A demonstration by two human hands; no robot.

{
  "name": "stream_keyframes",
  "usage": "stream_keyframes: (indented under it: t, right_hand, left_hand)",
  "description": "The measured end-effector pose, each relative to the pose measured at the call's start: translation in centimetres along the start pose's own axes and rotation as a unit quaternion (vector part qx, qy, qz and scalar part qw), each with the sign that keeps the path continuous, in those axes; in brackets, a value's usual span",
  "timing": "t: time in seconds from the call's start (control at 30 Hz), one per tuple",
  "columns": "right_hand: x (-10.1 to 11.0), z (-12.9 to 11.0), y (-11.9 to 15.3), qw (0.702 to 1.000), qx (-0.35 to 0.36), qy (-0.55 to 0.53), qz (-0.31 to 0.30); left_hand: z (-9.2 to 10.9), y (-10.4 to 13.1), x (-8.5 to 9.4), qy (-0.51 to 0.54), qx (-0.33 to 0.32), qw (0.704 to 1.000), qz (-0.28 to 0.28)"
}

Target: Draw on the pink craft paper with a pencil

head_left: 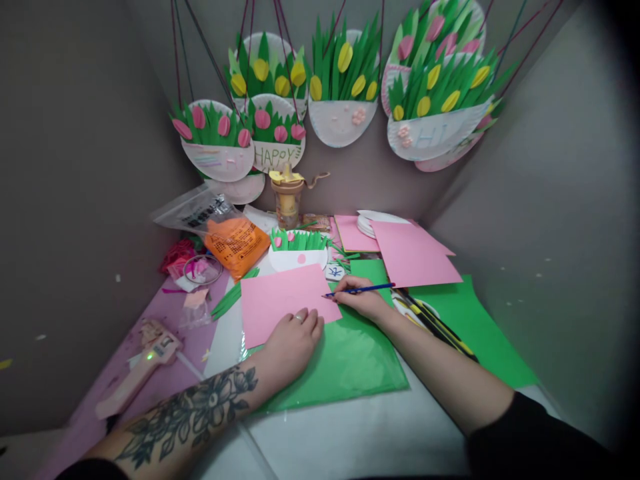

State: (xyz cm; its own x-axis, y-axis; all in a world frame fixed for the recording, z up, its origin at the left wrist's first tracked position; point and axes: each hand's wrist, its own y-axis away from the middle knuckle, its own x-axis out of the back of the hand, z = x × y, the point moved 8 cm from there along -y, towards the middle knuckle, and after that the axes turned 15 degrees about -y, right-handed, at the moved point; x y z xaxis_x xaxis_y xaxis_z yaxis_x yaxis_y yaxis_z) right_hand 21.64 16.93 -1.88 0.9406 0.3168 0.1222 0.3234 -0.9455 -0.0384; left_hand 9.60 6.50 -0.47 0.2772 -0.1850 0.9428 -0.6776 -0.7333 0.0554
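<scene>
A pink paper sheet [280, 297] lies partly over a green sheet in a clear sleeve [340, 370]. My left hand [295, 340], with a ring on one finger, rests flat on the lower right part of the pink sheet, its fingers extended. In my right hand [363, 300] is a dark blue pencil [375, 288], held near its tip, which is at the right edge of the pink sheet. Just behind the pink sheet sits a paper plate craft [299, 257] with green paper grass and pink flowers.
On the left lie a glue gun [143, 377] with a green light, an orange bag [235, 243] and pink scraps. More pink sheets [415, 253] and yellow-black cutters [435, 323] are at the right. Plate crafts [343, 123] hang along the back wall, behind a jar [287, 203].
</scene>
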Motion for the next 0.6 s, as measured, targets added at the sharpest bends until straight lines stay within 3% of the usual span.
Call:
stream_keyframes:
  t: [0.6]
  right_hand:
    - [0.05, -0.05, 0.19, 1.000, -0.008, -0.024, -0.009]
  left_hand:
    - [-0.13, 0.02, 0.45, 0.004, -0.008, 1.000, -0.014]
